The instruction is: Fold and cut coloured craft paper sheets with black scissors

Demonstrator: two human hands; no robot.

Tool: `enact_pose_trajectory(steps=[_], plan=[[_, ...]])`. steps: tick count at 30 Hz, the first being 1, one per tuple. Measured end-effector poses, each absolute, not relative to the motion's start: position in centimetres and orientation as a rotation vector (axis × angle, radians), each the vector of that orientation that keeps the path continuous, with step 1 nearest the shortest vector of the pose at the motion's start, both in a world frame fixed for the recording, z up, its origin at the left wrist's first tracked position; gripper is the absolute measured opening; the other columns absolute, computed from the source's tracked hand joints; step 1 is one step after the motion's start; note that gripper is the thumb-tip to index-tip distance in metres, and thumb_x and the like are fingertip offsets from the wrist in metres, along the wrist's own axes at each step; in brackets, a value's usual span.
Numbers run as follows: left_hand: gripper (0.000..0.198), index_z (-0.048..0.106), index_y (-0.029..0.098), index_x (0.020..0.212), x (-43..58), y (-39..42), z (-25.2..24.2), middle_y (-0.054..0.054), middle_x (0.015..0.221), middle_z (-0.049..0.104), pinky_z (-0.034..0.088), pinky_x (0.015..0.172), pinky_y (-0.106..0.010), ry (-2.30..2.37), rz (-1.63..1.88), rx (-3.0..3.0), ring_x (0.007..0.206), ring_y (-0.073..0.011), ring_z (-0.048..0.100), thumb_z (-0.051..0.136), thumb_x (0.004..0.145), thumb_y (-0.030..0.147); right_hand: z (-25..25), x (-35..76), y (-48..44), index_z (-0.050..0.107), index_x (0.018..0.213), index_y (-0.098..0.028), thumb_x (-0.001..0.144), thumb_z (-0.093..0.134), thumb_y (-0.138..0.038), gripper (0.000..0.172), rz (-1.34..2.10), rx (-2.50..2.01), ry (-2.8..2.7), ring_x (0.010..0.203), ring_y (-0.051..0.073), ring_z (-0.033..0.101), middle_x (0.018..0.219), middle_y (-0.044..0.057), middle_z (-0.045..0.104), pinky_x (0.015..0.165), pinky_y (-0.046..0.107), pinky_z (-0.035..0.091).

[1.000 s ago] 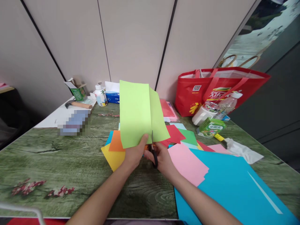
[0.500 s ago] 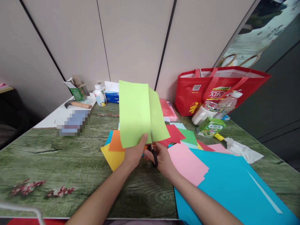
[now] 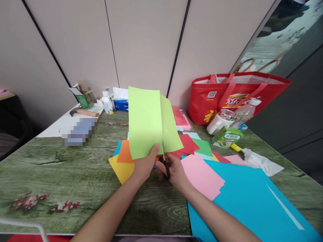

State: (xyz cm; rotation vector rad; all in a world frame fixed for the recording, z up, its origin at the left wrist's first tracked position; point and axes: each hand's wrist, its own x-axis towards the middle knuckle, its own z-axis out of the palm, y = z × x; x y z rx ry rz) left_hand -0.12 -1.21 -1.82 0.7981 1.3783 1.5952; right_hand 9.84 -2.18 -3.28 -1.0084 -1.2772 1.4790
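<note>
My left hand (image 3: 145, 165) grips the lower edge of a light green sheet of paper (image 3: 145, 121), thumb on top, holding it up above the table. A lengthwise crease divides the sheet, and its right part angles away. My right hand (image 3: 174, 166) is closed round the black handles of a pair of scissors (image 3: 166, 168). The blades point away from me and meet the sheet's lower edge at the crease line. Beneath the hands lie an orange sheet (image 3: 124, 153) and a yellow sheet (image 3: 122, 170). Pink sheets (image 3: 203, 176) lie beside my right wrist.
A large blue sheet (image 3: 252, 201) covers the table's right front. Behind it stand a green box (image 3: 227, 137), a clear bottle (image 3: 246, 112) and a red bag (image 3: 204, 101). At the back left are a hammer (image 3: 87, 112), a white bottle (image 3: 108, 103) and a tissue box (image 3: 121, 105).
</note>
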Motion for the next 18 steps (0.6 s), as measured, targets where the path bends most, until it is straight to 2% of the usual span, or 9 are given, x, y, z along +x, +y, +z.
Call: enact_pose_trajectory(steps=[18], plan=[[0.024, 0.067, 0.018, 0.088, -0.18, -1.11, -2.05, -0.008, 0.101, 0.070, 0.044, 0.092, -0.032, 1.363, 1.606, 0.792, 0.097, -0.0209, 0.062, 0.068, 0.067, 0.029, -3.49, 9.87, -2.17, 0.055, 0.081, -0.017, 0.064, 0.068, -0.050, 0.040, 1.419, -1.030, -1.315, 0.045, 0.011, 0.048, 0.057, -0.001, 0.056, 0.044, 0.024, 0.038]])
